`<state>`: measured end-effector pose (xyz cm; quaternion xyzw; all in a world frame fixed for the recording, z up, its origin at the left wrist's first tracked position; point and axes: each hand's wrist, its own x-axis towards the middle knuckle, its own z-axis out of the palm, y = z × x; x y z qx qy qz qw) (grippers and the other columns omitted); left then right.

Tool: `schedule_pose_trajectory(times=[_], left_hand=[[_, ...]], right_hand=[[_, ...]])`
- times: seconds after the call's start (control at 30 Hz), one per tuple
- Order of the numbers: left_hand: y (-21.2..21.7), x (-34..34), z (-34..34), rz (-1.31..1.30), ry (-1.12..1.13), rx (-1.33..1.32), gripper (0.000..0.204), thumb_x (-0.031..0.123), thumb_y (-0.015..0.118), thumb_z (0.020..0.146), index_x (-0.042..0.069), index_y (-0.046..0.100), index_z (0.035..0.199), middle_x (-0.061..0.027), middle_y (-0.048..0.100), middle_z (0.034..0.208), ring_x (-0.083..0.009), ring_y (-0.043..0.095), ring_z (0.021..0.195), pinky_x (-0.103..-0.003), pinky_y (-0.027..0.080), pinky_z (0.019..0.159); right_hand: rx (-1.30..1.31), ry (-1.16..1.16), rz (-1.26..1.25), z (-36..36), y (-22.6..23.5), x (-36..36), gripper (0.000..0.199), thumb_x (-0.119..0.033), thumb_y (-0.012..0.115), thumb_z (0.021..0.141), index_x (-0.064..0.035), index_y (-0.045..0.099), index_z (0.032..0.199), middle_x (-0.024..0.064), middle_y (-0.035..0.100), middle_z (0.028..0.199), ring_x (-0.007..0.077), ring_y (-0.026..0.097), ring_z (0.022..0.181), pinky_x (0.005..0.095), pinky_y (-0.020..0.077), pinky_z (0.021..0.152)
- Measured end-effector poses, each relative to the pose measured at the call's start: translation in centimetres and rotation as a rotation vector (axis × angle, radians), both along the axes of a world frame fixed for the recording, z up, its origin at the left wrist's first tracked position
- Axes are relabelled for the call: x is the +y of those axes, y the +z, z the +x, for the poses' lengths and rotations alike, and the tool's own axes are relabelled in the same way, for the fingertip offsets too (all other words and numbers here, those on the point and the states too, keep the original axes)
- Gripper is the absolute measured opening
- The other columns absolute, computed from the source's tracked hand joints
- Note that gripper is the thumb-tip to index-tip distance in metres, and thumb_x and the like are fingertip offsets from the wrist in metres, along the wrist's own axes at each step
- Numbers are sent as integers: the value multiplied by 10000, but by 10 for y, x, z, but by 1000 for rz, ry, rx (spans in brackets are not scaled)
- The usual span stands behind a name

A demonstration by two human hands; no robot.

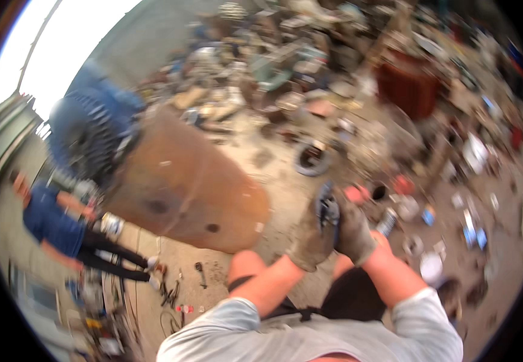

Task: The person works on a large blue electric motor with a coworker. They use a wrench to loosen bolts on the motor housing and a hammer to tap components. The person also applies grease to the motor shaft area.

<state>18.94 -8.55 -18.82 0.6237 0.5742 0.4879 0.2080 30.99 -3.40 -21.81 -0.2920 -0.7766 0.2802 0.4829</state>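
Observation:
Both my hands wear grey-brown work gloves and meet in front of my knees. Between them is a dark grey metal piece (327, 212) with a bluish sheen, its exact kind lost in motion blur. My left hand (308, 241) is closed against its left side, and my right hand (354, 232) is closed on its right side. The lower part of the piece is hidden by the gloves. Just beyond it on the ground lies a round metal ring (312, 158). Red parts (356, 193) lie right beside my right glove.
A large rusty drum (195, 187) stands to my left, with a blue machine (92, 127) at its far end. A person in a dark blue shirt (56, 217) stands beyond it. Scrap metal (297, 66) is heaped ahead and right. Hand tools (201, 274) lie on the floor.

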Motion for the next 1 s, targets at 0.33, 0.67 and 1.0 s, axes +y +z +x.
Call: schedule_pose_trajectory(times=[0.33,0.67,1.0], left_hand=[[-142,-127,-198,-556,586,-225,523,441,415,1128,3,702,1125,-305,681,1221,-467,658,1150,-508,510,972],[-124,-237,-224,-762,957,-993,374,351,468,1100,122,758,1163,-19,539,679,-118,505,507,-363,495,493],[318,-354,-419,-131,1057,-915,366,410,418,1156,136,659,1125,84,553,838,-19,463,648,-186,381,573]], right_hand=[[-656,451,-592,-220,-86,-75,431,-371,531,1033,-16,710,1200,294,730,1076,468,707,1039,497,564,934],[-374,309,-1247,-205,-66,-137,278,-185,508,1063,-41,695,1208,110,682,853,206,683,696,364,581,671],[-85,237,-1743,-93,135,-140,293,-45,558,1042,30,647,1311,84,693,969,157,679,835,302,585,763]])
